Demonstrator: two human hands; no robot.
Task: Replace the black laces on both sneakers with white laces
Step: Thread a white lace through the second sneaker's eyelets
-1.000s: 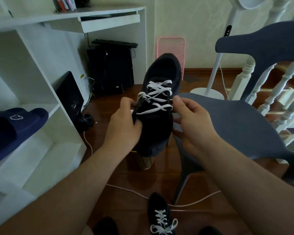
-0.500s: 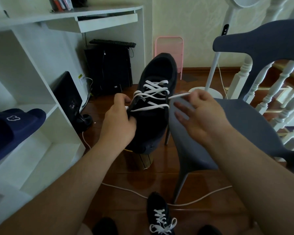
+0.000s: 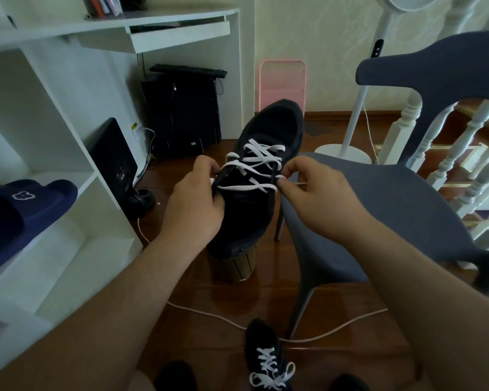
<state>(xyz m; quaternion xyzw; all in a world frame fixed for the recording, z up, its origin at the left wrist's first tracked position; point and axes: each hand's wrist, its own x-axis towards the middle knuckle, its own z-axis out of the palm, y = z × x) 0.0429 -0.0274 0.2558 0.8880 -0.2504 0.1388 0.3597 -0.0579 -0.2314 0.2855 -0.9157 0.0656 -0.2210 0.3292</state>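
No readable text anywhere. White flower-like emblem on slipper [image 3: 23, 210], left of frame, no letters. Yellow sticker [image 3: 135, 125] on wall outlet, left of centre, print too small. Book spines [image 3: 102, 4] upper left, blurred.

Both forearms outstretched, left grip [image 3: 194, 201] and right grip [image 3: 311, 190] curled, pinching.

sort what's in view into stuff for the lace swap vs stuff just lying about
For the job:
black held sneaker
flat white lace
black laced sneaker on the floor
left hand
right hand

Lying about:
grey plastic chair
navy slipper
pink rack
white fan stand
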